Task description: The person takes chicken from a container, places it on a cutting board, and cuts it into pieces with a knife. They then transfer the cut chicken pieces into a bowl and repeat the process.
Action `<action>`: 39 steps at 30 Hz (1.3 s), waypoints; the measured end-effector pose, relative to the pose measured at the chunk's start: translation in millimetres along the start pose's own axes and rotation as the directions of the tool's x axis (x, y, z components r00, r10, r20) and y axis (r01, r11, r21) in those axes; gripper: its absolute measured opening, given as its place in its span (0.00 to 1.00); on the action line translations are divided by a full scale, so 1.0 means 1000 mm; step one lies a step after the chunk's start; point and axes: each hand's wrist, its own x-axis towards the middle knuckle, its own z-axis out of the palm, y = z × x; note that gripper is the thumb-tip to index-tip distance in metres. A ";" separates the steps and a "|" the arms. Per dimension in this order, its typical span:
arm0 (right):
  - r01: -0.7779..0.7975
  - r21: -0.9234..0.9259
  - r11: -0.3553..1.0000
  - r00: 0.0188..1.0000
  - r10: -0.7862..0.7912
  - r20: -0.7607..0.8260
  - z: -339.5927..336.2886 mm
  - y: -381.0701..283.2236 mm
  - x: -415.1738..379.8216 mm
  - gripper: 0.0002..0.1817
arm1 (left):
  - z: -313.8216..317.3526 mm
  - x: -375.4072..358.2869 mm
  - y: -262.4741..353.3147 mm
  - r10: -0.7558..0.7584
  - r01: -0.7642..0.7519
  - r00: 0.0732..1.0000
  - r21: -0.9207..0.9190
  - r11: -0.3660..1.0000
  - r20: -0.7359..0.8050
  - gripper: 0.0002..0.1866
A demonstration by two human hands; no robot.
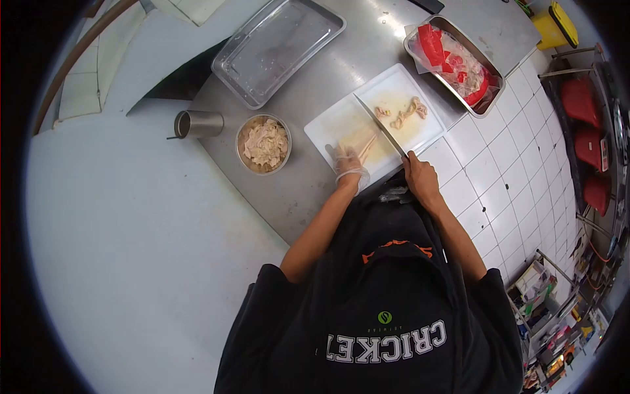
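Observation:
My right hand [421, 176] is closed round the handle of a long kitchen knife [380, 125], whose blade slants across the white cutting board [321, 131]. My left hand [348, 164], in a clear plastic glove, presses fingers onto a pale piece of raw meat [367, 146], which looks like chicken, left of the blade. Its fingers are partly blurred. Right of the knife lie trimmed scraps [410, 113] on the board. A round metal bowl [287, 155] of cut pale meat [265, 144] stands to the left.
At the upper left sits a steel tray [256, 92] with a few wet specks. A metal cup [202, 123] stands by the counter's left edge. Past the board, a metal pan [489, 108] holds raw meat in a red-and-clear bag [459, 62]. A yellow bin [554, 27] is farther off.

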 end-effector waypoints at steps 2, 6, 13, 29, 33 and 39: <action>0.006 -0.020 1.000 1.000 -0.005 0.003 -0.005 -0.006 -0.005 0.12 | 0.005 -0.002 -0.004 0.101 -0.094 0.995 0.219 0.971 -0.021 0.23; 0.050 -0.083 0.995 0.994 -0.042 0.105 -0.013 -0.003 -0.025 0.12 | -0.005 -0.021 0.028 0.188 -0.237 0.971 0.465 0.853 0.148 0.24; 0.146 0.046 0.988 0.989 -0.146 -0.002 0.039 -0.050 0.068 0.13 | -0.005 -0.017 0.028 0.057 -0.250 0.931 0.515 0.820 0.361 0.22; 0.055 0.016 0.998 0.998 -0.056 0.034 0.006 -0.005 0.025 0.12 | -0.078 -0.003 0.041 0.078 -0.043 0.906 -0.094 0.995 0.415 0.23; -0.015 0.081 0.997 0.999 0.019 -0.047 -0.010 -0.005 0.030 0.12 | -0.090 -0.017 0.110 0.023 0.205 0.811 -0.319 0.925 0.585 0.22; -0.042 0.254 0.966 0.993 0.068 -0.097 -0.042 -0.016 0.021 0.12 | -0.069 -0.017 0.156 0.025 0.542 0.731 -0.602 0.587 0.682 0.23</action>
